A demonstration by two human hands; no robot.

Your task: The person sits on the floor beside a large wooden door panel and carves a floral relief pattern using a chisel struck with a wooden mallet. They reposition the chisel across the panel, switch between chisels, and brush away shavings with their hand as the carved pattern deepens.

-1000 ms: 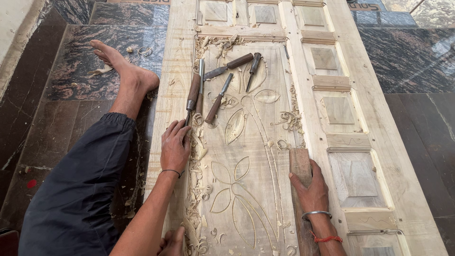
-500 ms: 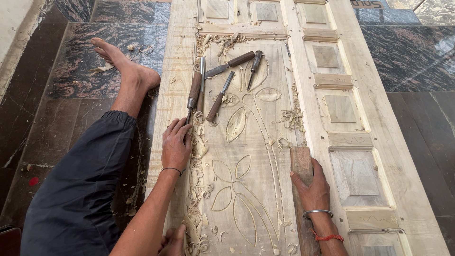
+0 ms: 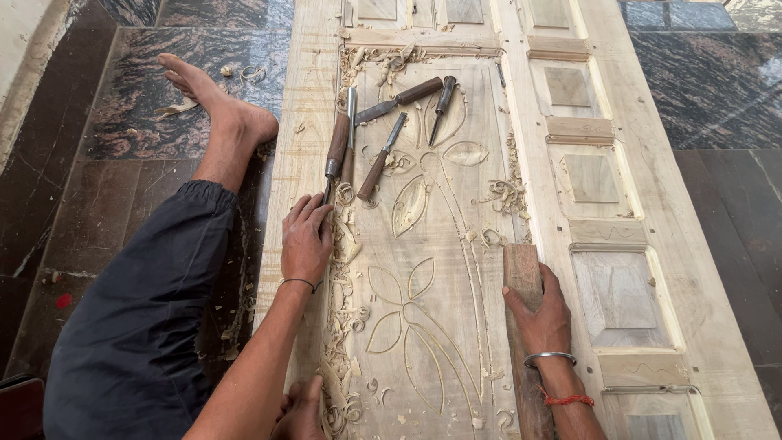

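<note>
I sit at a pale wooden door (image 3: 309, 98) lying flat on the floor, its middle panel carved with leaves and a long stem (image 3: 415, 326). My left hand (image 3: 305, 243) rests palm down on the door's left rail with its fingers apart, the fingertips touching the lower end of a brown-handled chisel (image 3: 336, 145). My right hand (image 3: 539, 316) is closed around a long wooden block (image 3: 521, 265) that stands on the panel's right edge. Three more chisels (image 3: 399, 99) lie at the top of the panel.
My left leg in dark trousers (image 3: 155, 310) stretches over the dark stone floor (image 3: 98, 204), its bare foot (image 3: 213, 102) beside the door. Wood curls (image 3: 346, 269) lie along the carving's left edge. Square raised panels (image 3: 619, 297) run down the door's right side.
</note>
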